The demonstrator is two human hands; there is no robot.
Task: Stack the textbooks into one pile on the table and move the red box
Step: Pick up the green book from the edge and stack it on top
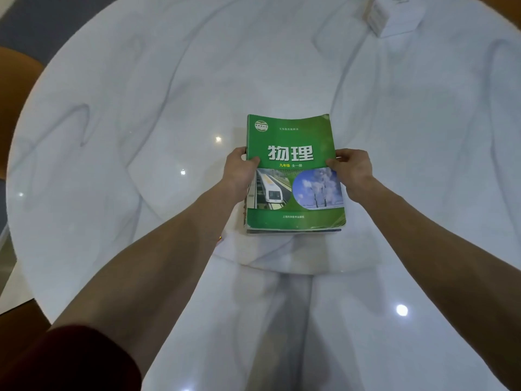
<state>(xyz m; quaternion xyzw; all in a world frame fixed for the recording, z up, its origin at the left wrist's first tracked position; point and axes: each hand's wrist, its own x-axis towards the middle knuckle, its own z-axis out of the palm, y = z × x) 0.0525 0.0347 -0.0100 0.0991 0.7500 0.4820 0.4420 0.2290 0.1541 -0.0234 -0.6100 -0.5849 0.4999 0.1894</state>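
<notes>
A green textbook [293, 142] with a train and snowy trees on its cover lies on top of a small pile in the middle of the round white marble table [141, 108]. Edges of other books show beneath its near side. My left hand [239, 170] grips the pile's left edge, thumb on the cover. My right hand [353, 172] grips the right edge the same way. No red box is in view.
A white box or book stack [394, 15] sits at the table's far right edge. An orange-brown chair [11, 103] stands at the left, beyond the table rim. Ceiling lights glare on the glossy top.
</notes>
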